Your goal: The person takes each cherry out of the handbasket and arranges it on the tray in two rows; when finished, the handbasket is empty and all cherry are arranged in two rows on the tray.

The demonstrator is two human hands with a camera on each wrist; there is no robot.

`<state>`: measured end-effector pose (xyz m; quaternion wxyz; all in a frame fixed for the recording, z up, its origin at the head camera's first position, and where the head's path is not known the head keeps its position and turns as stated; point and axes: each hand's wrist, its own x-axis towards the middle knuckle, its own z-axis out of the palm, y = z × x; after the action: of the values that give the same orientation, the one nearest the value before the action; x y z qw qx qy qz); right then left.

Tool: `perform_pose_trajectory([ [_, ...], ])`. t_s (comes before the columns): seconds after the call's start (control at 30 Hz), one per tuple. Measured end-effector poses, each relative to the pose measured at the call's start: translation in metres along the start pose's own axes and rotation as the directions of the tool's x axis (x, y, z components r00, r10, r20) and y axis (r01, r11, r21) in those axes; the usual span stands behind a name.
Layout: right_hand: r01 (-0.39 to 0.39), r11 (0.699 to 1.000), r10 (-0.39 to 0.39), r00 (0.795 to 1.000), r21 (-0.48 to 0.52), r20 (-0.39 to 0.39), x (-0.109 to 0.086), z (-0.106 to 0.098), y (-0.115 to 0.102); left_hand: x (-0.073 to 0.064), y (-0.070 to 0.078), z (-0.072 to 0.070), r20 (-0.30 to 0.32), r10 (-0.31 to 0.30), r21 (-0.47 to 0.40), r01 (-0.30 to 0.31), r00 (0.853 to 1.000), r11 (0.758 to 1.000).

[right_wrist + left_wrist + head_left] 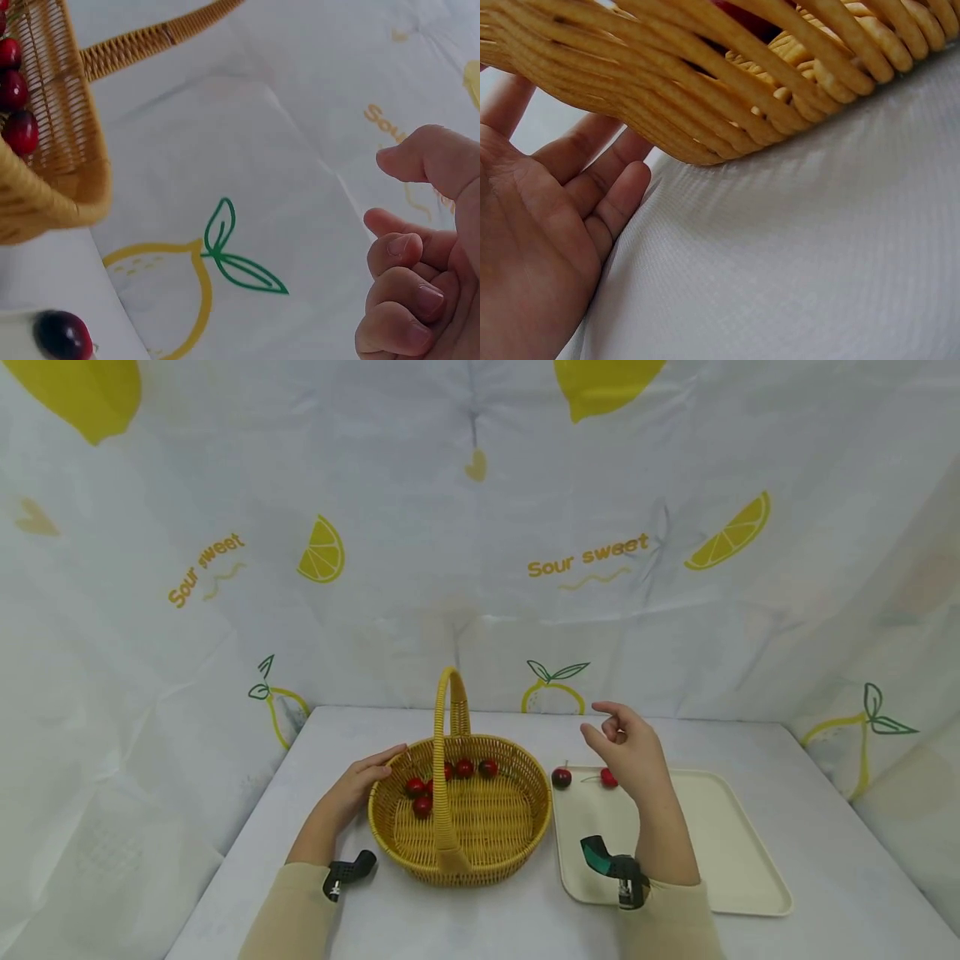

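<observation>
A yellow wicker basket (487,860) with a tall arched handle stands on the table, several dark red cherries (464,768) lying in its far left part. Against its left side rests my left hand (360,785); in the left wrist view that hand's fingers (622,199) lie along the outside of the weave. My right hand (633,752) is raised over the far part of a cream tray (720,835). Thumb and index finger are apart with nothing between them, the other fingers bent. On the tray are a dark cherry (561,777) and a red cherry (608,778), partly behind my right hand.
A white cloth (405,927) covers the table. Behind it hangs a white curtain (420,568) printed with lemons. The basket's handle (442,760) rises above its middle, and the basket's right rim sits close to the tray's left edge.
</observation>
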<state>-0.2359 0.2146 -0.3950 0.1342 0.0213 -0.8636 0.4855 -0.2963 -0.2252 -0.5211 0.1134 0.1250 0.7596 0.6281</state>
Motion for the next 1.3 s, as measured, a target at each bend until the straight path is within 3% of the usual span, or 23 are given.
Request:
perform_pose_trajectory([
  [0.23,0.053,0.997,-0.057,0.996,0.063,0.063,-0.001,0.029,-0.02,0.001,-0.002,-0.002,0.001,0.001,0.0,-0.001,1.0,1.0],
  [0.43,0.06,0.995,-0.07,0.989,0.083,0.129,-0.002,0.053,-0.024,0.001,-0.001,-0.001,0.004,0.008,-0.008,-0.008,1.0,1.0],
  [0.67,0.05,0.995,-0.067,0.977,0.086,0.202,0.0,0.079,-0.02,0.0,0.0,0.0,0.009,0.004,-0.006,-0.004,1.0,1.0],
  [1.03,0.042,0.998,-0.057,0.937,0.049,0.344,0.0,0.118,-0.006,-0.003,-0.001,-0.004,0.007,0.0,-0.012,0.001,1.0,1.0],
  [1.3,0.016,1.0,-0.018,0.917,0.009,0.399,0.001,0.13,-0.001,0.002,-0.005,0.0,0.004,0.009,-0.041,-0.008,1.0,0.999],
])
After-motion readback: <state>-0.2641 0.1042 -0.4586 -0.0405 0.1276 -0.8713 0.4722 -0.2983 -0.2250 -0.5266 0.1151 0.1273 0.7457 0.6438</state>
